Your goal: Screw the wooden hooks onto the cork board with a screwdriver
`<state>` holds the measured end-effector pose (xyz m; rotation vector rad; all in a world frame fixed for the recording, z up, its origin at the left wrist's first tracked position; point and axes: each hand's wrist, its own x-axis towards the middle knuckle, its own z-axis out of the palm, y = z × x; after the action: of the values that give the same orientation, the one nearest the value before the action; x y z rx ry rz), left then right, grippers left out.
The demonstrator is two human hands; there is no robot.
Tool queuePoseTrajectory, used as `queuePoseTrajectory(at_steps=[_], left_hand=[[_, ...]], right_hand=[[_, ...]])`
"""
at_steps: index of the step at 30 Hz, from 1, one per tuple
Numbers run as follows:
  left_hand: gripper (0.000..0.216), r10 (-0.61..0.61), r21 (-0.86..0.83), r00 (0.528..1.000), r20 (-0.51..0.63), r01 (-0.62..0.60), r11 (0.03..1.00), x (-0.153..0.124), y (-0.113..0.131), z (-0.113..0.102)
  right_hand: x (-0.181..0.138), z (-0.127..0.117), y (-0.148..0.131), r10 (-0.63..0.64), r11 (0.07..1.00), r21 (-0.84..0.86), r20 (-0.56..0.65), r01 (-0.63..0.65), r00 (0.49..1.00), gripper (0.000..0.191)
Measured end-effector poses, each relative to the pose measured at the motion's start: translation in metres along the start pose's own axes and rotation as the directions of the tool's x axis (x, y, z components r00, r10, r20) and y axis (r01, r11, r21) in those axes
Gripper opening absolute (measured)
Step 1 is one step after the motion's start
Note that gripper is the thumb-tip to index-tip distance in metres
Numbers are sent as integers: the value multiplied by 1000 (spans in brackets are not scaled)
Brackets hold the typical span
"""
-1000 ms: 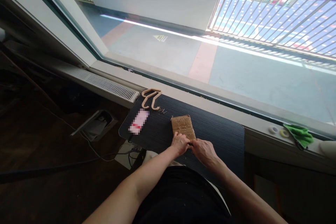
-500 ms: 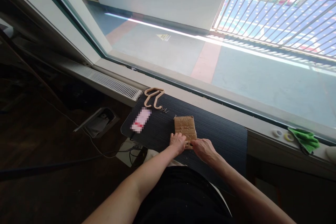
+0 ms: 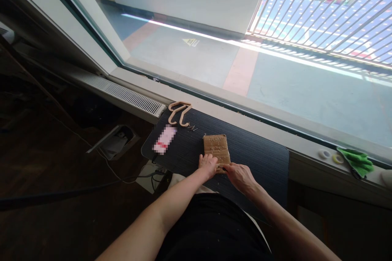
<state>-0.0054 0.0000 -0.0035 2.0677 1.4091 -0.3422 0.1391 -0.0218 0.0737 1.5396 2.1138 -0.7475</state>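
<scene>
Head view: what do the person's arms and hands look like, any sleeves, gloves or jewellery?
Both forearms are bare down to the frame's lower edge, with no sleeve in view. The left hand and right hand wear no gloves. No watch or wristband shows; the fingers are too small to rule out rings. A black garment covers the body between the arms.

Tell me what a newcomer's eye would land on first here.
The huge window fills the upper picture, bright against the dark room. Below it, the left hand and right hand meet at the near edge of a brown board lying on a dark mat. A green cloth stands out on the sill at far right.
</scene>
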Motion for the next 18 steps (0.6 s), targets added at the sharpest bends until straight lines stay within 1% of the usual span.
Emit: queuePoseTrajectory(at_steps=[4, 13, 16, 18], left_hand=[[18, -3, -3, 1000, 6, 3, 1000, 1, 0, 0], [17, 6, -18, 1000, -10, -6, 1000, 1, -1, 3], [18, 7, -21, 1000, -11, -8, 1000, 3, -1, 4], [23, 8, -20, 1000, -6, -8, 1000, 4, -2, 5]], right_hand=[[4, 0, -5, 25, 999, -23, 51, -24, 998, 28], [14, -10, -9, 55, 996, -83, 123, -45, 991, 30], [13, -13, -19, 66, 994, -93, 142, -53, 988, 31], [13, -15, -29, 70, 994, -91, 149, -56, 986, 31]])
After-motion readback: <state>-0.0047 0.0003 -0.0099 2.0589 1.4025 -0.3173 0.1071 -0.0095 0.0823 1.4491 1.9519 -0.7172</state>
